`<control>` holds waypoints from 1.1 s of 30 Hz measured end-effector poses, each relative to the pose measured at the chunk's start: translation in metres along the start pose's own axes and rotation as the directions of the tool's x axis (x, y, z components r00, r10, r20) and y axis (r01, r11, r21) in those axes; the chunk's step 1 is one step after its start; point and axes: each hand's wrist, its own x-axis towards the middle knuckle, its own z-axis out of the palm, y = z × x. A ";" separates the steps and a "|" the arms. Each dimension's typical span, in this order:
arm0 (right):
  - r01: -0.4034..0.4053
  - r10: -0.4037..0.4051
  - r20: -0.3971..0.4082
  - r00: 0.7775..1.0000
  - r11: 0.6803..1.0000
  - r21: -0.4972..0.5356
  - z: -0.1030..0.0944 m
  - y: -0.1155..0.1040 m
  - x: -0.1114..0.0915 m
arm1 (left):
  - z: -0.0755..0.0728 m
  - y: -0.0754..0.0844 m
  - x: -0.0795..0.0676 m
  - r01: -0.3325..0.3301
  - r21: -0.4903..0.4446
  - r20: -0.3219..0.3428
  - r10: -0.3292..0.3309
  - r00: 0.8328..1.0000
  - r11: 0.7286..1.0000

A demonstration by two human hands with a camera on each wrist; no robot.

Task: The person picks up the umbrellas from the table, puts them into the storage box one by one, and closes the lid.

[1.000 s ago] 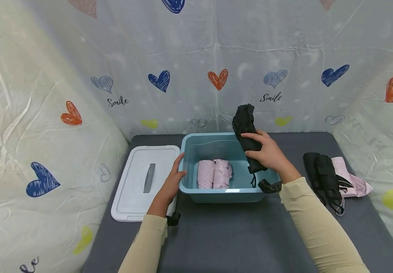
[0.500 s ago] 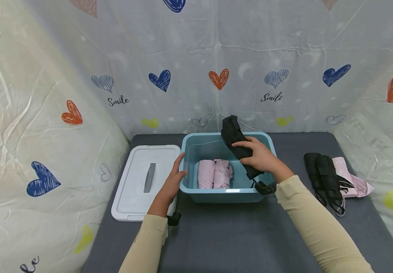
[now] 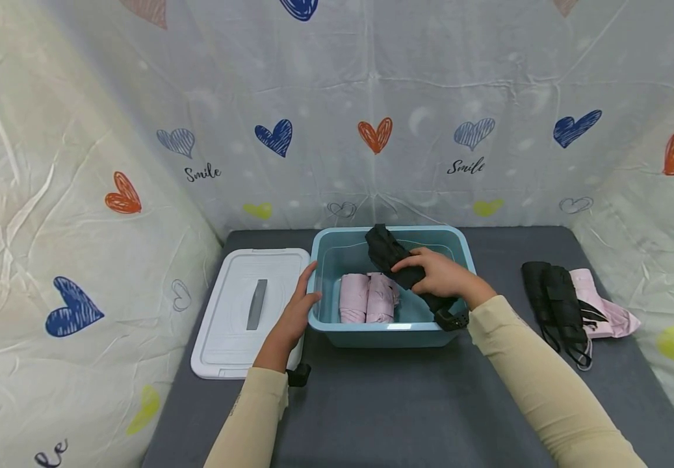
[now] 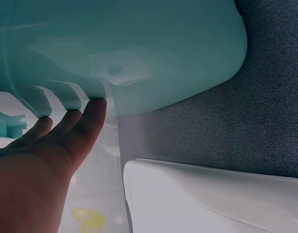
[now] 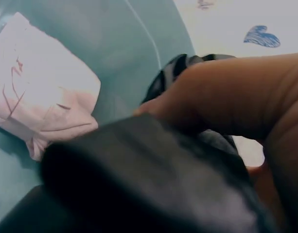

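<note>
My right hand (image 3: pixel 446 279) grips a black folded umbrella (image 3: pixel 385 251) around its middle. The umbrella slants over the inside of the light-blue storage bin (image 3: pixel 383 340), its far end near the back rim and its near end by my wrist strap. To its left, two pink rolled bundles (image 3: pixel 353 299) lie side by side on the bin floor; the black umbrella overlaps the right one in the head view. In the right wrist view, a pink bundle (image 5: pixel 51 87) shows beside the black fabric. My left hand (image 3: pixel 291 316) rests with extended fingers (image 4: pixel 88 126) against the bin's left wall.
A white lid (image 3: pixel 225 325) with a grey handle lies left of the bin on the dark grey table (image 3: pixel 395 403). Two black folded umbrellas (image 3: pixel 563 302) and a pink fabric item (image 3: pixel 608 315) lie at the right. A heart-printed curtain (image 3: pixel 325 84) rises behind the table.
My right hand has lowered the black umbrella into the bin and shifted it left, tilting it further over. The left hand has stayed at the bin's left side.
</note>
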 end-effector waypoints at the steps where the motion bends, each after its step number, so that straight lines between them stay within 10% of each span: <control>1: 0.002 -0.002 0.012 1.000 1.000 -0.010 0.000 0.001 0.001 | 0.000 0.003 -0.002 -0.006 0.001 0.001 0.006 1.000 1.000; 14: -0.019 0.024 0.118 0.993 0.999 -0.047 0.001 0.010 0.013 | -0.002 -0.027 0.018 -0.031 -0.018 -0.020 0.031 0.999 0.999; 33: -0.152 0.157 0.223 0.962 0.988 -0.038 0.014 0.010 0.033 | 0.000 -0.030 0.017 -0.053 -0.012 -0.041 0.052 0.998 0.999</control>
